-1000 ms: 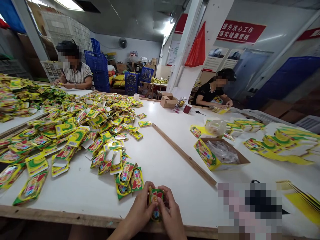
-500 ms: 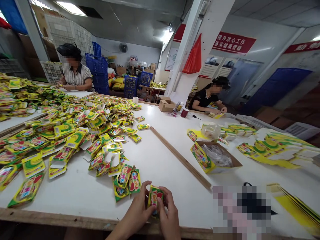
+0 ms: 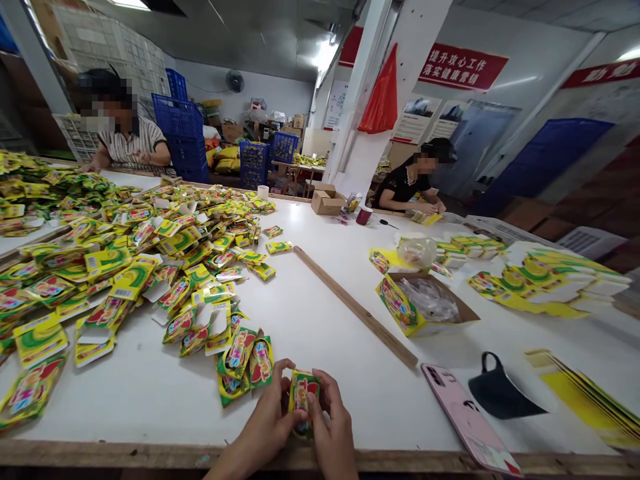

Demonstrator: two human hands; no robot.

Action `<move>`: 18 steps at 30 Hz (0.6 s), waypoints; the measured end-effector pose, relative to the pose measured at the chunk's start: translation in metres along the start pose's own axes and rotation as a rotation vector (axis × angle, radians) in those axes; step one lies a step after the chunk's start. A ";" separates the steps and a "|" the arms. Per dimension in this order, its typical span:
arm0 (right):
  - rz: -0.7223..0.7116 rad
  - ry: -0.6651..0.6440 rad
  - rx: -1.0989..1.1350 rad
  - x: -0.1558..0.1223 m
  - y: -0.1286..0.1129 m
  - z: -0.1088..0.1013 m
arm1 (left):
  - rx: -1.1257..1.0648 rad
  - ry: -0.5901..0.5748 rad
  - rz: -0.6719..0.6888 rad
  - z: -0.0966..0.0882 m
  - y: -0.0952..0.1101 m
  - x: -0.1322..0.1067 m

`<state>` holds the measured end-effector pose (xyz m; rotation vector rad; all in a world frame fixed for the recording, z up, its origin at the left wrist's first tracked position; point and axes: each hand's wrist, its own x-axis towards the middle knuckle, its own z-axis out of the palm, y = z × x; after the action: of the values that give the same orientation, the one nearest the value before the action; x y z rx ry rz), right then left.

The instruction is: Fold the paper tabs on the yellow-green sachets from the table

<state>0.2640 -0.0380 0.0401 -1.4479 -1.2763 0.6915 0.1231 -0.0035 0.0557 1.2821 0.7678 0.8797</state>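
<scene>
Between my two hands, just above the table's front edge, is a small yellow-and-green printed carton (image 3: 303,392), held upright with its printed face toward me. My left hand (image 3: 270,417) is closed on its left side, the thumb near the lower front. My right hand (image 3: 333,420) grips the right side, its thumb across the front. Just left of my hands lie a few similar cartons (image 3: 261,360) in a small cluster. Beyond them a large heap of the same cartons (image 3: 165,233) spreads over the left of the table, some with white flaps open.
A wooden strip (image 3: 355,305) lies across the white table (image 3: 320,333). To the right are an open display box (image 3: 430,303) with clear plastic inside, stacked flat cartons (image 3: 545,283), a pink phone (image 3: 467,417) and a dark cup-shaped item (image 3: 505,393). Two people work across the tables.
My hands still hold the carton, nearly unchanged in pose. The view has shifted slightly, and the person at left has spread their hands apart.
</scene>
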 end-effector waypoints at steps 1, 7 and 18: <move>0.001 0.004 -0.003 0.000 0.000 0.000 | -0.005 -0.005 0.003 0.000 -0.001 0.000; 0.008 0.019 -0.007 0.000 0.005 -0.001 | -0.002 0.003 -0.001 -0.001 -0.005 0.000; 0.067 0.398 0.072 -0.021 0.004 -0.025 | 0.398 0.335 0.202 -0.004 -0.014 -0.003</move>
<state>0.2825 -0.0657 0.0398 -1.4848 -0.8897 0.4572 0.1198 -0.0055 0.0412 1.6030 1.1332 1.1628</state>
